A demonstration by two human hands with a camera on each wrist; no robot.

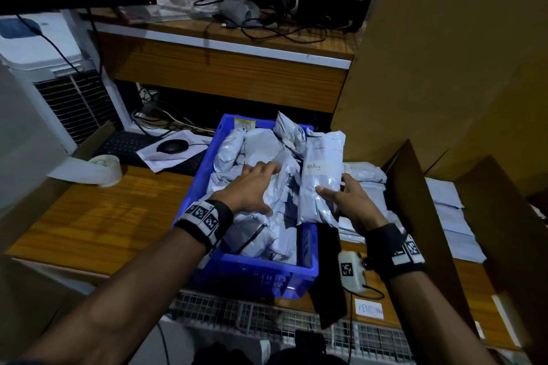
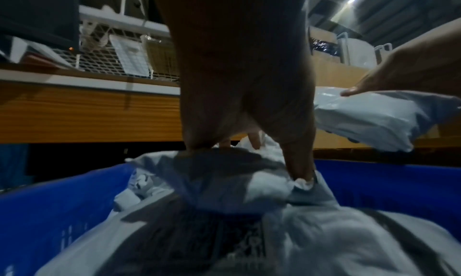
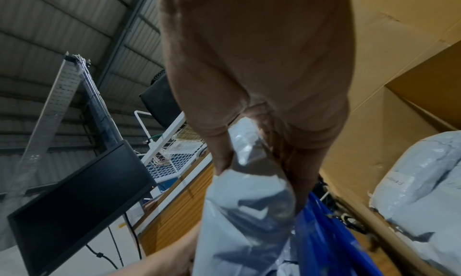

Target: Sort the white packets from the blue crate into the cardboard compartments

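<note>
The blue crate (image 1: 201,169) stands mid-table, heaped with white packets (image 1: 261,231). My left hand (image 1: 264,190) lies spread on the heap with fingers fairly straight. In the left wrist view, this left hand (image 2: 262,160) presses its thumb into a crumpled packet (image 2: 262,189) inside the crate (image 2: 49,201). My right hand (image 1: 333,187) grips a white packet (image 1: 321,157) marked "Pending", upright over the crate's right edge. The right wrist view shows the right hand (image 3: 257,173) pinching this packet (image 3: 237,221). It also shows in the left wrist view as the held packet (image 2: 369,118). Cardboard compartments (image 1: 415,201) to the right hold flat packets (image 1: 367,172).
A "PENDING" label (image 1: 369,308) marks the table's front edge by a white tagged device (image 1: 351,271). Left of the crate lie a keyboard (image 1: 127,142), a mouse (image 1: 172,146) and a tape roll (image 1: 106,167). A tall cardboard box (image 1: 444,68) rises behind the compartments.
</note>
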